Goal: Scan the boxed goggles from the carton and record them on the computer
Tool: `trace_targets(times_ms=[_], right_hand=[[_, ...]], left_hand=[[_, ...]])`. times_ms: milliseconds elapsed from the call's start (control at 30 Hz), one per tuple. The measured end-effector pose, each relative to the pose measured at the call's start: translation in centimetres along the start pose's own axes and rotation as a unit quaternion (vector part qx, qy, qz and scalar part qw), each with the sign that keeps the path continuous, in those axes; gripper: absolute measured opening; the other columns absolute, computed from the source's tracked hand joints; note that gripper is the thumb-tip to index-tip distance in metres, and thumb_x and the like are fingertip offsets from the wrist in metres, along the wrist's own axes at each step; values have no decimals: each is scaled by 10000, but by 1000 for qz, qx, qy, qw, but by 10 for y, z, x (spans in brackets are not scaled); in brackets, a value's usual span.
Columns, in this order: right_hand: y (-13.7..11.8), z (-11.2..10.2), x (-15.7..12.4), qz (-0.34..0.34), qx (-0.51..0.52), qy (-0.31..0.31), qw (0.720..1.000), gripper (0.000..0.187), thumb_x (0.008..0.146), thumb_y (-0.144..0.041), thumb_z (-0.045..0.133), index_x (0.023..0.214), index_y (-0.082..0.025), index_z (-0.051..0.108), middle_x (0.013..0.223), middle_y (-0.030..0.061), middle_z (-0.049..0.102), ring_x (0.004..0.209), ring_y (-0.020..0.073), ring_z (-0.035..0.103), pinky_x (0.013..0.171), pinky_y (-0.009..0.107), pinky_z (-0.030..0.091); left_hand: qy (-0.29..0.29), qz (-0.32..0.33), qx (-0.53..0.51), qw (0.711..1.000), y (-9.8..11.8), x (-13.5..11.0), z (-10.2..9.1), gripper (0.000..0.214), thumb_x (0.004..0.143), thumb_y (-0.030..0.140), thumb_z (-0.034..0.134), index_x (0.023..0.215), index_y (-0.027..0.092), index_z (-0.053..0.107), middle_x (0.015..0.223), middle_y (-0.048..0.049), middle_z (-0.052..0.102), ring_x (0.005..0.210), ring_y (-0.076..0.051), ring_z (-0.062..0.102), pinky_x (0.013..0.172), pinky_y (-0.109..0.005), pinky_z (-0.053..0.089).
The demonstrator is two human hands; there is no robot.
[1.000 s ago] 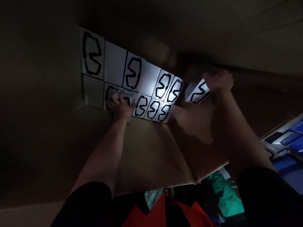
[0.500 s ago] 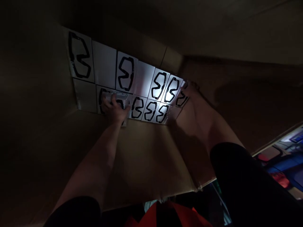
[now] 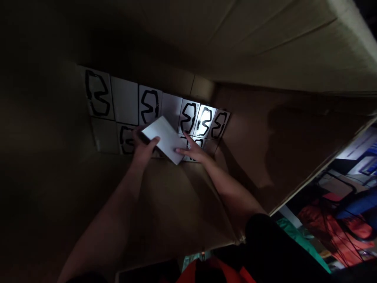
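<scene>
A small white box (image 3: 165,137) is tilted above the rows of boxes, its plain white face toward me. My left hand (image 3: 143,151) grips its left end, thumb across the face and fingers mostly out of sight behind. At the box's right end, my right hand (image 3: 194,151) has its thumb on the face and a finger stretched along the edge. Below lie two rows of white boxes, some with a black angular outline, like this outlined box (image 3: 98,94), and some plain, like this blank box (image 3: 125,100).
Tall brown cardboard walls (image 3: 250,137) of a large carton surround the boxes. Its near edge (image 3: 212,248) runs in front of my body. Outside, at lower right, are red-orange fabric (image 3: 332,224) and a green item (image 3: 300,239). The carton's left side is very dark.
My left hand has lifted and turned the box, so a blank face shows. My right hand has come from the far-right box to the lifted one. The view has shifted.
</scene>
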State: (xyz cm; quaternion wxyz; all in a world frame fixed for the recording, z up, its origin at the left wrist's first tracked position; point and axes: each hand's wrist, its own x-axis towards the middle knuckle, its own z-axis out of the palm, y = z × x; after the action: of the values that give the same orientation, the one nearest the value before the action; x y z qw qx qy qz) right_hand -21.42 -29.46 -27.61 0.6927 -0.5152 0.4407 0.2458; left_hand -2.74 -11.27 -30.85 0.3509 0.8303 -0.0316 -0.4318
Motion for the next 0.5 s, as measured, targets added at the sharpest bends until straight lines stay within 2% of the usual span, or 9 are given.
trace_targets(times_ms=[67,133,200,300,367,433,500], right_hand=[[-18,-12,2,-1,48,-39,998,1026,920,-607,850,1781,-291,388,1699,98,605,1453,282,666,1233,468,563],[-35,-41,5,5,47,-41,998,1016,923,-579,843,1785,-309,379,1634,81,666,1390,283,699,1191,477,596],[-54,-77,7,12,1,-33,999,1056,911,-514,856,1807,-312,335,1614,83,680,1373,292,703,1175,487,604],[-85,-129,14,14,-135,1,991,1105,901,-449,866,1828,-299,284,1620,109,659,1394,335,677,1188,540,582],[-103,-156,23,-4,-258,66,964,1155,864,-416,906,1829,-299,283,1698,132,567,1505,395,577,1252,620,506],[-110,-174,37,-27,-380,153,912,1170,849,-394,919,1827,-299,286,1791,154,422,1622,462,409,1299,726,395],[-102,-184,53,-43,-469,222,854,1068,932,-397,837,1830,-283,271,1860,173,270,1699,494,227,1309,804,290]], left_hand=[[-47,-1,-60,997,32,6,14,883,848,431,756,1617,308,340,1551,-141,637,1425,-344,662,1173,-528,596],[-84,7,-88,993,62,15,29,921,837,430,769,1653,319,356,1565,-126,648,1439,-338,657,1167,-505,600],[-122,8,-109,986,85,27,43,962,848,427,776,1699,324,339,1595,-127,638,1456,-336,650,1176,-509,592],[-184,0,-140,973,102,45,63,988,909,394,743,1772,303,270,1676,-144,587,1506,-325,619,1208,-519,566],[-203,4,-118,972,106,57,75,939,960,357,717,1789,284,284,1742,-141,529,1577,-313,557,1262,-514,520],[-186,28,-53,981,107,72,83,844,993,315,712,1764,242,377,1803,-134,451,1646,-302,473,1329,-499,448],[-147,81,51,985,108,91,85,752,1011,284,713,1716,180,474,1829,-131,409,1685,-289,410,1385,-473,365]])
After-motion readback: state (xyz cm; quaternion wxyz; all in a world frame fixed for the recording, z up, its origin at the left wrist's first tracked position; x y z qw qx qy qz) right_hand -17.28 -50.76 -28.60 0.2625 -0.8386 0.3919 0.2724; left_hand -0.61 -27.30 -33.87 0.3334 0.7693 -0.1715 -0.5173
